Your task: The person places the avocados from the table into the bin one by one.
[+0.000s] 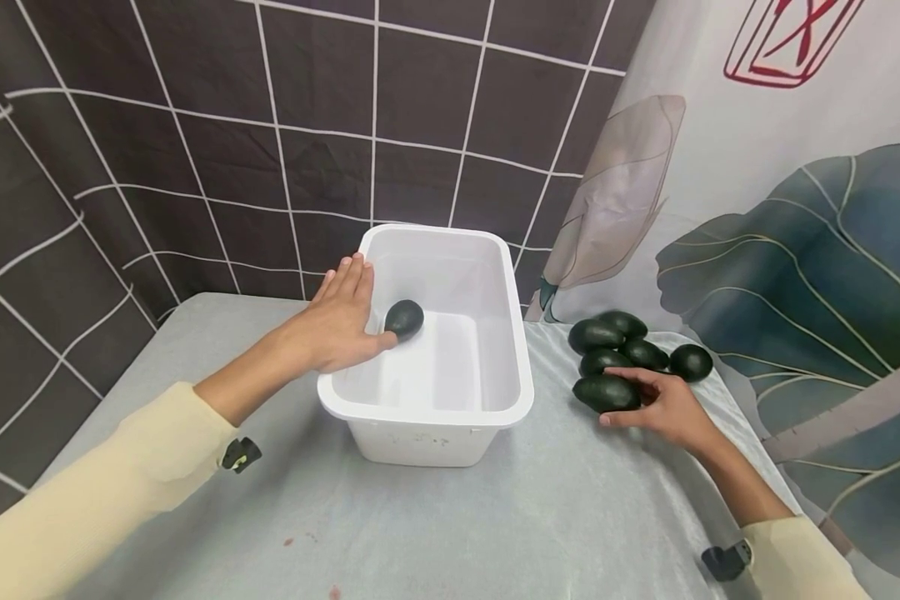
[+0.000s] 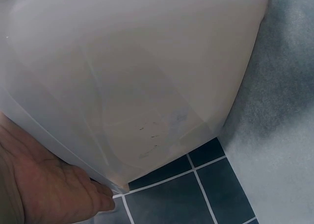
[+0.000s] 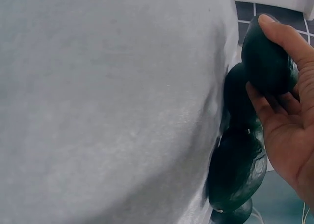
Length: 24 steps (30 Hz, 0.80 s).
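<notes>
A white plastic tub [image 1: 427, 425] stands mid-table, with one dark green avocado [image 1: 404, 320] inside by its left wall. My left hand [image 1: 341, 321] rests on the tub's left rim, fingers straight and thumb reaching over the inside near that avocado. In the left wrist view the palm lies along the tub's outer wall [image 2: 147, 87]. On the right, my right hand [image 1: 663, 404] grips an avocado [image 1: 606, 392] between thumb and fingers, at the near side of a group of avocados [image 1: 595, 336]. The right wrist view shows this held avocado [image 3: 269, 57] over the others [image 3: 235, 170].
Grey cloth covers the table [image 1: 435, 533]. A dark tiled-pattern sheet [image 1: 322, 175] hangs behind and to the left. A white curtain with big leaf prints [image 1: 817, 275] borders the right side. One avocado [image 1: 691, 362] lies at the group's right end.
</notes>
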Available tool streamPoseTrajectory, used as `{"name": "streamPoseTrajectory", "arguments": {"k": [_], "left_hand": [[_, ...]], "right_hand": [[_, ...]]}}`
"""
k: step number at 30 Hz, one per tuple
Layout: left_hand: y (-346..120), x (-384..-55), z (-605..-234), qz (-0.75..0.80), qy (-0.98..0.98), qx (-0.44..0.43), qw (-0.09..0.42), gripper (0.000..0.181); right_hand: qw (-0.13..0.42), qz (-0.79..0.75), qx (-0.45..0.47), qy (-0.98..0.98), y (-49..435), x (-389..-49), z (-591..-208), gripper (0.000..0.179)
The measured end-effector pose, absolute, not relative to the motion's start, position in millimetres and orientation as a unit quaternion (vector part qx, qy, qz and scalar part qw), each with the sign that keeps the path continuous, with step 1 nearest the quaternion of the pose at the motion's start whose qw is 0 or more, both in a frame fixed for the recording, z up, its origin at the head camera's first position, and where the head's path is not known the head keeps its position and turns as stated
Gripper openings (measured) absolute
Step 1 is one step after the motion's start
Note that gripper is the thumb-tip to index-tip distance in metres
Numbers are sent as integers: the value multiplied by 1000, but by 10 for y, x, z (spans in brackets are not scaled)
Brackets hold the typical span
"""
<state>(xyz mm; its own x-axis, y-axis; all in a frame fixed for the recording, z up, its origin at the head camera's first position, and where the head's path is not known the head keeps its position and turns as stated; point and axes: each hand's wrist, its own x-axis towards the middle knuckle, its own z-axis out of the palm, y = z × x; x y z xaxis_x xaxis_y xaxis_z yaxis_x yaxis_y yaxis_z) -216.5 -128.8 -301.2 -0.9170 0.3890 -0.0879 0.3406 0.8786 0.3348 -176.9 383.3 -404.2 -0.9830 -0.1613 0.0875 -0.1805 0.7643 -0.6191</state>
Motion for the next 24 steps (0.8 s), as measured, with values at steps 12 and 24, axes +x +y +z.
{"name": "streamPoseTrajectory", "arguments": {"k": [12, 24], "left_hand": [[-1284, -2175, -3020, 153, 967, 188, 75, 111], [-1294, -2163, -3005, 156, 966, 191, 75, 111]], "right_hand": [[11, 351, 97, -931, 3806, -1830, -3975, 74], [-5, 359, 85, -930, 3796, -1851, -3930, 74]]}}
